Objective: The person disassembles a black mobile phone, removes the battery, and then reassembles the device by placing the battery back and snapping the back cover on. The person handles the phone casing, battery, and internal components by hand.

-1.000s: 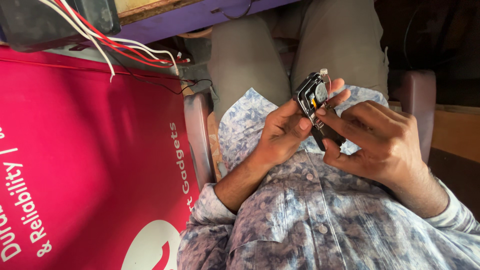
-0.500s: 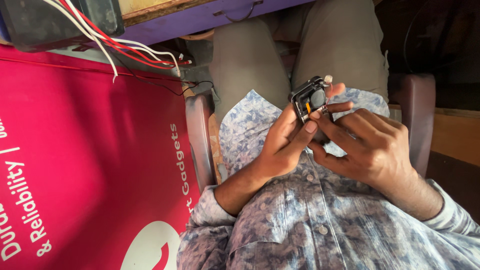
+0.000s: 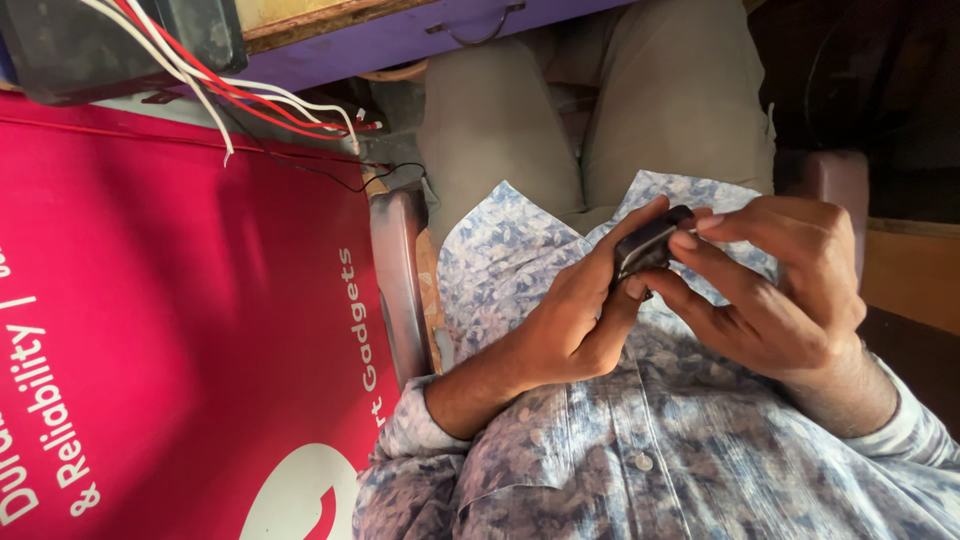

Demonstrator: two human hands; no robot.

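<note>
— Both hands are closed on the one thing: the left hand (image 3: 575,320) cradles a small black device (image 3: 650,247) with its fingers curled behind it and the thumb laid up along its near side, while the right hand (image 3: 790,290) pinches the far end between fingertip and thumb.

— And what has changed over the last second?

— A second ago the small black device stood tilted up above the lap with a shiny metal part showing on its face. Now it sits lower, flatter and closer to the body, and the hands cover nearly all of it, so the metal part is hidden. The right hand has drawn in over the top of it.

— What does that mean for the work?

— By the look of it, the person has gone from turning it over for inspection to pressing or fitting something at its end. Whether anything has seated cannot be told; the fingers hide it.

— Around it?

— Just under the device lies the patterned shirt (image 3: 640,460). Beyond it are the grey trousers (image 3: 500,130). Left of it runs the chair arm (image 3: 400,290), then the red banner (image 3: 170,330). Farthest off, red and white wires (image 3: 250,100) trail from a dark box (image 3: 110,45).
</note>
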